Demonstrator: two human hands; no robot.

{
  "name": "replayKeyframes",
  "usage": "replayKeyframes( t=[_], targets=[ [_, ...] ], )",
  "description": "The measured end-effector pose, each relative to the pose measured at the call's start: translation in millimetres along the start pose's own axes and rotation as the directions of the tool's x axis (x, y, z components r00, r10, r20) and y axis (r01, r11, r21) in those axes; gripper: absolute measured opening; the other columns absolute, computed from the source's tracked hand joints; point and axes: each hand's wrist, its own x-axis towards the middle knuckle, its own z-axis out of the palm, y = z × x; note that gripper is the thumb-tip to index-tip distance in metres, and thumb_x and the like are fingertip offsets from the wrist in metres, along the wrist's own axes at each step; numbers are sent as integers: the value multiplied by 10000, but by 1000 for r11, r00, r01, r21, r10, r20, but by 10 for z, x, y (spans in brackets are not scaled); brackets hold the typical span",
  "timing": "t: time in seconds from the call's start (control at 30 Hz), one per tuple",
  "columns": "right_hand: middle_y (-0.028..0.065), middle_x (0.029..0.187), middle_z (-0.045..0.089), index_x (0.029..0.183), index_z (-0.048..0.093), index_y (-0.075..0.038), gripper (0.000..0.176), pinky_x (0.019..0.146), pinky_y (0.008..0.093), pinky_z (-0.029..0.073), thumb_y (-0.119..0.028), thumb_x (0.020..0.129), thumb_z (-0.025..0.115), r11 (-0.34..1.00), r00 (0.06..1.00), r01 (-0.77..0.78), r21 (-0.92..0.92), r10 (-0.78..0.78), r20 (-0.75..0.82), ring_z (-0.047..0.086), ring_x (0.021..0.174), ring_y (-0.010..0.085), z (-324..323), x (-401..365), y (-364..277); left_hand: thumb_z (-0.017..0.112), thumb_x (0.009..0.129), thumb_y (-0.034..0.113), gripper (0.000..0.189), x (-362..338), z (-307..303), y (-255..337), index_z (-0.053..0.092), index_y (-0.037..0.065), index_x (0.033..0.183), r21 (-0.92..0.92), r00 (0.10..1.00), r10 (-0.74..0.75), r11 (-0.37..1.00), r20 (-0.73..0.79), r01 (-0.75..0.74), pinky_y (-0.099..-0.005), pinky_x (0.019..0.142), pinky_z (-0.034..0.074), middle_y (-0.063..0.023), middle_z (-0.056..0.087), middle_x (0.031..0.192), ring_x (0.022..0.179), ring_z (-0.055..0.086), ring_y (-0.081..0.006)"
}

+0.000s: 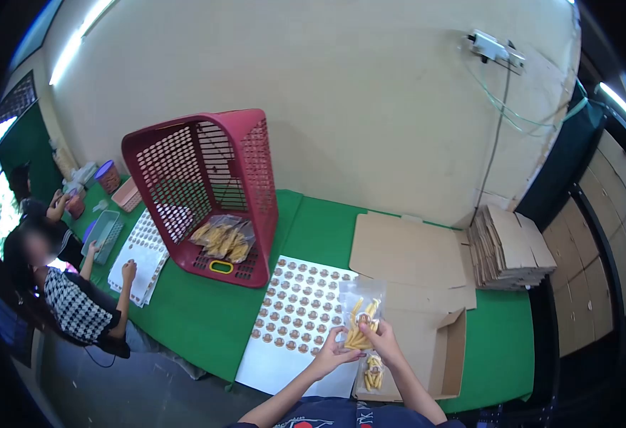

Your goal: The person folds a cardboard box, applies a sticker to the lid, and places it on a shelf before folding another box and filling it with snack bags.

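Both my hands hold a clear plastic bag of yellow stick-shaped snacks (359, 303) above the edge between a sticker sheet and an open cardboard box. My left hand (334, 354) grips its lower left side. My right hand (384, 344) pinches the right side, thumb by a round brown sticker on the front. Just below, a second bag of snack sticks (373, 374) with a similar sticker lies in the open box (416, 342). To the left lies the white sheet (284, 364) with rows of round brown stickers and a bare lower part.
A pink basket (252, 178) on its side holds several snack bags (224, 239). Folded cardboard (509, 250) is stacked at right on the green-covered table (199, 324). More sticker sheets (138, 260) and a green basket (106, 232) lie near two other people at left.
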Motion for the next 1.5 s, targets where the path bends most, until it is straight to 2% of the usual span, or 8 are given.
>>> replayKeyframes(
  t=[0.1,0.2,0.27,0.37,0.57,1.1,1.3,1.5],
  targets=[
    [66,858,611,999,542,17,292,647,231,472,-212,827,598,999,999,33,-5,-33,-20,582,740,102,-133,-20,-94,621,797,109,568,90,111,156,250,47,1223,449,985,170,880,4,-154,-298,807,473,-166,518,1085,995,532,-198],
    [78,927,599,1023,525,21,291,705,243,464,-196,839,582,995,998,64,70,-65,23,570,821,109,-262,-166,-102,611,815,218,480,178,204,159,374,10,1177,394,987,162,907,-2,-148,-279,805,438,-134,533,1066,996,519,-160],
    [76,959,589,1044,510,22,297,730,245,458,-188,844,575,991,994,97,96,-101,37,559,856,109,-261,-269,-131,574,842,259,406,239,263,71,464,-15,1121,516,946,322,807,20,-286,-263,802,429,-108,557,1022,958,528,-136],
    [66,983,575,1074,488,18,311,749,244,450,-179,847,570,989,995,100,112,-101,8,545,877,104,-208,-366,-168,571,847,241,385,276,394,118,472,-16,1116,374,981,188,914,-44,-159,-253,798,435,-93,566,996,936,531,-116],
    [47,932,581,1053,504,13,275,731,226,451,-162,850,564,989,992,113,99,-108,-58,545,830,88,-264,-476,-199,526,877,180,294,232,674,115,479,-8,1099,114,947,319,943,-46,-312,-209,745,449,-50,567,978,878,538,-74],
    [68,906,604,1044,531,33,270,711,272,500,-176,874,516,988,998,58,146,-53,-40,589,791,124,-397,-500,19,421,922,247,357,275,418,92,466,-6,1169,243,999,23,970,26,-28,-193,707,437,-29,572,962,818,525,-46],
    [63,872,605,1002,543,37,247,661,232,484,-173,876,518,989,967,141,37,-130,-218,582,759,102,-224,-476,-52,498,891,231,343,290,545,132,487,-8,1135,351,993,110,929,39,-117,-192,688,443,-35,586,940,795,537,-54],
    [43,830,602,940,563,31,223,636,205,453,-179,886,507,982,941,187,18,-174,-290,552,730,69,-181,-466,-42,523,881,220,285,287,606,113,526,-10,1050,213,984,178,961,17,-178,-172,626,429,-7,582,837,718,521,-29]
  ],
)
